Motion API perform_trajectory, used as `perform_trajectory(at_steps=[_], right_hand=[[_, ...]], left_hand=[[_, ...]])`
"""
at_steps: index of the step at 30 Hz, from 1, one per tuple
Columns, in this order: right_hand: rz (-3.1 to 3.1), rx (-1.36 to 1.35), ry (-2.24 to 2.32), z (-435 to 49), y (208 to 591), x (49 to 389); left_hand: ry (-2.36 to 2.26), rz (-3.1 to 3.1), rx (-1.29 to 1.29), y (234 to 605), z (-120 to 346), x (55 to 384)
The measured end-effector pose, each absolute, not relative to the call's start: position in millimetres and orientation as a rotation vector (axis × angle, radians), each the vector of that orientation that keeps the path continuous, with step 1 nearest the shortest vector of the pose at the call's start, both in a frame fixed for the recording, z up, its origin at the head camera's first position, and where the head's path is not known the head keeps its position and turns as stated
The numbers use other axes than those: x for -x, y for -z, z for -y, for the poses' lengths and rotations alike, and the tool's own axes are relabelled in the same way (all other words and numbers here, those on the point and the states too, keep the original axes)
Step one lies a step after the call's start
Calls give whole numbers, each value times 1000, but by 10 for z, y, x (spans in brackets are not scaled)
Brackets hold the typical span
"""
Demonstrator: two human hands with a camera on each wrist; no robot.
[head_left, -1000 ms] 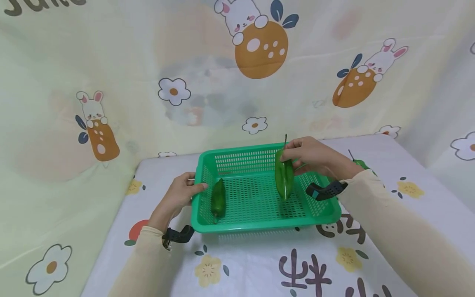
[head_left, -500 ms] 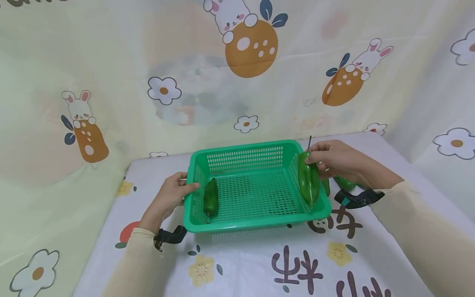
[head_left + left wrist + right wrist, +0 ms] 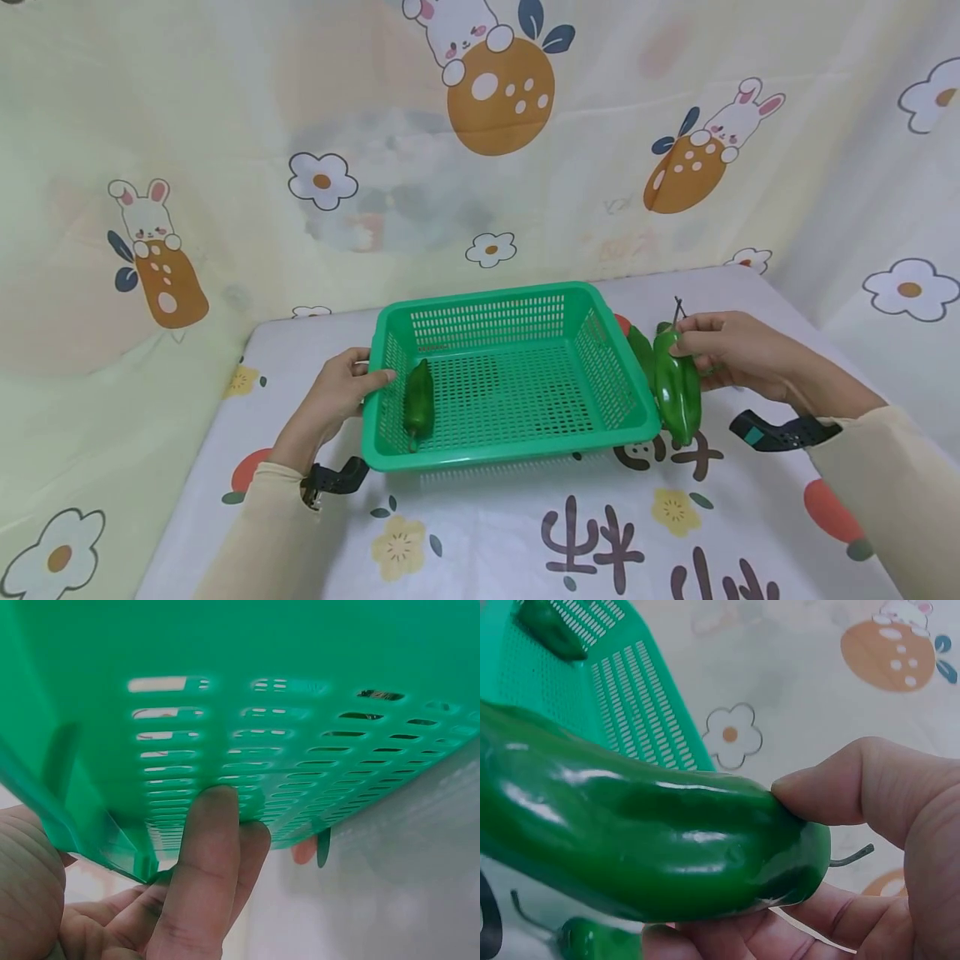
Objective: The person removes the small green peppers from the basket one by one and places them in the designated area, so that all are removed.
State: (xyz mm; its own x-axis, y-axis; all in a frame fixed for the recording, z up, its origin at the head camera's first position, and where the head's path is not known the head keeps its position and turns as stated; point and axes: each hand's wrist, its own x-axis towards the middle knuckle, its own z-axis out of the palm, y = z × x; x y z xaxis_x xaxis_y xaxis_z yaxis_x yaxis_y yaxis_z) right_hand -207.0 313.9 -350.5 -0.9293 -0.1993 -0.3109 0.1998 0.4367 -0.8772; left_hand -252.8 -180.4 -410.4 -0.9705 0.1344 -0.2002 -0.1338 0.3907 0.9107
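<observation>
My left hand (image 3: 336,398) grips the left end of a green plastic basket (image 3: 510,457), thumb over the rim. In the left wrist view, the fingers (image 3: 206,862) press against the basket's slotted outer surface. Inside the basket, near its left wall, lies one green pepper (image 3: 419,404). Just outside the right wall, my right hand (image 3: 738,354) pinches a larger glossy green pepper (image 3: 652,825) near its stem end, so it hangs stem up. Another green pepper (image 3: 642,357) is partly hidden between the basket and the held one.
A white printed cloth (image 3: 480,533) covers the table, and a patterned curtain (image 3: 360,100) hangs behind it. In the right wrist view, a green pepper with a thin stem (image 3: 600,941) shows below the held one.
My right hand has carried the pepper rightward from over the basket, across the right rim, to outside it. The left hand keeps its grip. The head view has turned slightly right.
</observation>
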Motion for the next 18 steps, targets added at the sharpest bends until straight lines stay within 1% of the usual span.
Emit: perform_trajectory(at_steps=[8, 18], right_hand=[[-2312, -44, 1493, -3271, 3708, 1986], [-2274, -131, 1491, -3333, 3961, 1961]], left_hand=[[-1617, -2394, -4, 4099, 1818, 2534], [-1629, -2374, -6, 4093, 1816, 2528]])
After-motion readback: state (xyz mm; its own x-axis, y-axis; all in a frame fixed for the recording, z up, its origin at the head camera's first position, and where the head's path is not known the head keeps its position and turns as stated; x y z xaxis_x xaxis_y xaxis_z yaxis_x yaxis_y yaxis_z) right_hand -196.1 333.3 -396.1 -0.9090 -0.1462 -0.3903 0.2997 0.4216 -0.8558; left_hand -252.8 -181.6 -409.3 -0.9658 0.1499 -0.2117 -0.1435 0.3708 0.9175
